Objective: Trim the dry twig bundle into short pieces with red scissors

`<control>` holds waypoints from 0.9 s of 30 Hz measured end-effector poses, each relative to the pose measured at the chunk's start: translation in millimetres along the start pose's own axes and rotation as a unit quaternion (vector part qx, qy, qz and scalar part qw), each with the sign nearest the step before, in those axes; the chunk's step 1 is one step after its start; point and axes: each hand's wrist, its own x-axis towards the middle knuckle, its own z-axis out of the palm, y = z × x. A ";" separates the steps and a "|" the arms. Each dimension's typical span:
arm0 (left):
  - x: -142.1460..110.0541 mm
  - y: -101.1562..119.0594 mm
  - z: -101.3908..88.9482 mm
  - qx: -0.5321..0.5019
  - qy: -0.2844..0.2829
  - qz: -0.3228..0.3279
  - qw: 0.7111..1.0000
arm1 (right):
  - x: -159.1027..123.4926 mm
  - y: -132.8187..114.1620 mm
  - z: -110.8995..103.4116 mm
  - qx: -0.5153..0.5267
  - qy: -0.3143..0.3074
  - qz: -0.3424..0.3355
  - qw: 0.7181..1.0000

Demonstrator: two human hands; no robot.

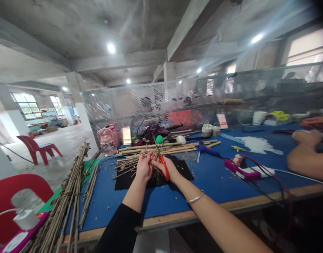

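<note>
My right hand [172,169] has a pair of red-handled scissors [166,169] in its grip, the blades pointing up and away from me. Close beside it, my left hand [144,165] is closed, its fingertips meeting those of the right; what it pinches is too small and hidden to make out. Under both hands lies a black cloth [121,183] strewn with bits of plant scrap. Cut thin sticks [126,163] are piled on the cloth, just beyond and left of my left hand.
Long dry stalks [69,200] lie in a bundle at left. A blue glue gun [208,150], a purple power strip [241,171] with cables, and a co-worker's arm [306,158] are at right. Bamboo rods [187,149] and a mesh divider [114,109] stand behind the blue table [166,203].
</note>
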 end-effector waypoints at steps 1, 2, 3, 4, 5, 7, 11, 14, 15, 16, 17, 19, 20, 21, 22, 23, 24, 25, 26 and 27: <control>-0.4 -1.4 -1.5 0.006 -0.004 -0.002 1.000 | -3.1 2.5 -0.4 0.001 -0.003 -0.006 1.000; -0.4 -3.0 -2.8 0.011 -0.007 -0.003 1.000 | -5.4 4.5 -1.0 -0.001 0.001 -0.014 1.000; -0.2 -4.7 -4.1 0.016 -0.011 -0.005 1.000 | -6.7 6.1 -1.8 -0.004 0.003 -0.021 1.000; 0.3 -6.4 -5.5 0.021 -0.017 -0.007 1.000 | -7.1 7.3 -2.6 -0.006 0.005 -0.028 1.000; 0.9 -7.8 -7.0 0.028 -0.025 -0.007 0.999 | -6.7 8.2 -3.3 -0.006 0.007 -0.036 0.999; 2.0 -9.5 -10.5 0.052 -0.041 -0.006 0.998 | -5.2 9.1 -4.7 -0.007 0.013 -0.056 0.998; 1.1 -6.6 -17.8 0.164 -0.027 0.001 0.986 | -5.8 7.0 -8.7 -0.052 0.033 -0.053 0.997; -3.1 -1.7 -21.1 0.278 -0.016 0.031 0.960 | -10.2 4.1 -12.7 -0.067 0.047 -0.046 0.996; -4.5 -0.4 -21.8 0.319 -0.017 0.044 0.947 | -11.4 3.5 -13.9 -0.067 0.049 -0.047 0.995; -5.6 0.5 -22.4 0.358 -0.018 0.057 0.932 | -12.2 3.4 -15.0 -0.066 0.051 -0.049 0.995; -6.3 1.0 -23.1 0.394 -0.020 0.070 0.916 | -12.4 3.6 -16.0 -0.064 0.053 -0.051 0.995; -6.1 1.3 -24.9 0.453 -0.020 0.092 0.886 | -11.2 5.2 -17.3 -0.060 0.060 -0.053 0.995; -5.3 1.2 -26.2 0.474 -0.020 0.102 0.874 | -10.1 6.4 -17.8 -0.057 0.064 -0.053 0.995; -4.4 1.0 -27.7 0.492 -0.018 0.113 0.863 | -8.8 7.8 -18.2 -0.055 0.071 -0.054 0.994; -3.5 0.8 -29.2 0.508 -0.017 0.125 0.852 | -7.6 9.2 -18.5 -0.054 0.079 -0.055 0.994; -2.8 0.6 -30.6 0.521 -0.018 0.139 0.842 | -6.6 10.7 -18.7 -0.053 0.089 -0.056 0.993; -2.4 0.6 -31.8 0.529 -0.019 0.153 0.834 | -5.8 12.2 -18.8 -0.054 0.100 -0.058 0.992; -2.5 0.6 -32.7 0.532 -0.020 0.164 0.830 | -5.4 13.8 -18.7 -0.054 0.110 -0.059 0.991; -2.8 0.9 -33.1 0.527 -0.021 0.169 0.833 | -5.2 15.2 -18.5 -0.054 0.117 -0.060 0.990; -3.4 1.3 -33.0 0.513 -0.020 0.164 0.842 | -5.2 16.5 -18.0 -0.054 0.119 -0.059 0.990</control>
